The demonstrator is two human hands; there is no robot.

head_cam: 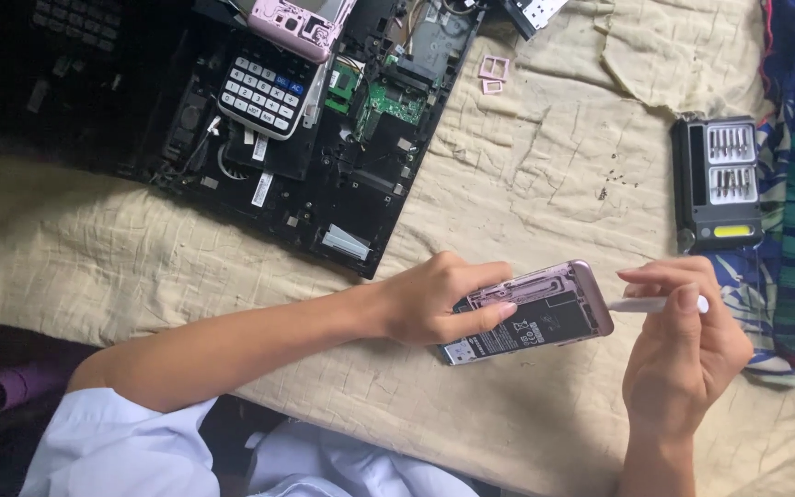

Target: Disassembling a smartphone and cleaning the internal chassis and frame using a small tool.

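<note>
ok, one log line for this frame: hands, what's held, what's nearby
left hand steadies opened phone | right hand holds white tool at phone's end | bit case right | dismantled laptop behind

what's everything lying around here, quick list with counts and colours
opened phone: 1, pink frame, back cover off, held between both hands at centre
thin tool: 1, white, tip at the phone's right edge
opened laptop base: 1, black with green boards, top left
calculator: 1, dark with white keys, on the laptop base
phone part: 1, pink, above the calculator
small frames: 2, pink, on the cloth at top centre
screwdriver bit case: 1, black with a yellow strip, right
cloth: 1, beige, wrinkled, covering the work surface
left hand: 1, gripping the phone
right hand: 1, fingers pinching the tool
</note>
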